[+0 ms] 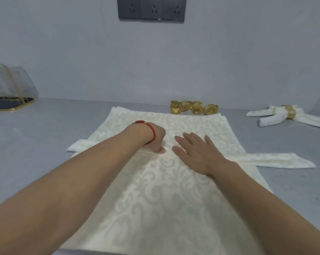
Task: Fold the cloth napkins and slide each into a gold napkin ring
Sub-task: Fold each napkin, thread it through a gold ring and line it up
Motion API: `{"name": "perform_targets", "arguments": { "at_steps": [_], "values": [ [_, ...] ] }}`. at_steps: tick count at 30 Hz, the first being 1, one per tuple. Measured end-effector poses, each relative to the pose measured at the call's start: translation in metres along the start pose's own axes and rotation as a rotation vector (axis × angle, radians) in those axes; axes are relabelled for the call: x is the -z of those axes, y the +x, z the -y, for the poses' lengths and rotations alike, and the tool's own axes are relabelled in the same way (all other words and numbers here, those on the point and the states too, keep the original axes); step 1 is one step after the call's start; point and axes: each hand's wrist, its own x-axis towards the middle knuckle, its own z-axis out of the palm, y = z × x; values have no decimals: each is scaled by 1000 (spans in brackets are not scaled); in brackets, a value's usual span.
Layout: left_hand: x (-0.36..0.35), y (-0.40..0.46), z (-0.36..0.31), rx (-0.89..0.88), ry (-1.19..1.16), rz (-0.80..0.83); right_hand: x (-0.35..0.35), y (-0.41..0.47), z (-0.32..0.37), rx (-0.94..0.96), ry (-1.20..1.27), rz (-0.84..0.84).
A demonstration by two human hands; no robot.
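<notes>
Across the napkin stack point(155, 190) the folded strip point(266, 160) runs left to right under my hands, left hand point(155, 138) curled pressing it, right hand point(196, 153) flat, gold rings point(194, 107) beyond

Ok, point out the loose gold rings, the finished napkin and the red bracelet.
loose gold rings point(195, 107): head view, on a ring in the middle of the cluster.
finished napkin point(271, 118): head view, on a white fold left of its ring.
red bracelet point(151, 130): head view, on the cord across the left wrist.
</notes>
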Motion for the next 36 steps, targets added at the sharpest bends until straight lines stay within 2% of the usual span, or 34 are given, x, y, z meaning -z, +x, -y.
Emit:
{"name": "perform_targets", "arguments": {
  "at_steps": [4, 7, 12, 16, 19, 21, 23, 26, 28, 33, 36],
  "values": [
    [13, 1, -8, 2, 95, 60, 0, 1, 2, -20, 44, 46],
    [19, 2, -17, -8, 79, 41, -1, 4, 2, -37, 59, 30],
    [31, 1, -14, -71, -291, 244, -1, 5, 3, -8, 38, 10],
    [34, 1, 2, -128, -548, 315, 2, 4, 2, -2, 50, 41],
    [28, 0, 10, -208, -646, 376, 3, 3, 2, 4, 57, 74],
    [19, 0, 14, -255, -651, 328, 4, 4, 0, 8, 85, 93],
    [11, 2, 15, -290, -590, 199, 6, 4, -3, 39, 187, 66],
    [0, 4, 17, -316, -598, 78, 14, -5, -16, 72, 550, -172],
    [-7, 4, 21, -313, -625, 40, 22, -13, -32, 31, 596, -225],
    [-21, -3, 25, -291, -731, -107, 48, -24, -60, -2, 508, 73],
    [-26, -6, 27, -261, -799, -140, 65, -19, -60, -62, 316, 207]
  ]
}}
